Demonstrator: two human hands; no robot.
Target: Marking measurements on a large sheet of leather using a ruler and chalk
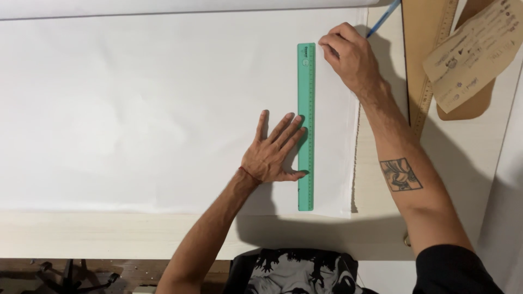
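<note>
So the long green plastic ruler [306, 128] lies straight up and down on a big sheet of white fabric [136, 109], close to its frayed right edge. The left hand [274, 149] is flat on it, fingers spread apart, fingertips pressing the ruler's left side around the middle. The right hand [348, 54] is up by the ruler's top end, fingers pinched together around a thin blue pencil [383, 19], tip seemingly down near the ruler's right edge.

Honest worry: that ruler is only pinned around the middle, so I reckon the far end could pivot if the pencil leans on it, and the line would drift. The fabric looks loose too, so it might creep or bunch under the pencil.

Off to the right on the pale wooden tabletop [109, 234] there's a long wooden ruler [430, 65] and a tan card template with small drawings [474, 49], partly cut off by the frame.

Can't see the pencil tip, the hand covers it, so no idea whether any mark is there. The fabric's top edge runs out of view as well.
</note>
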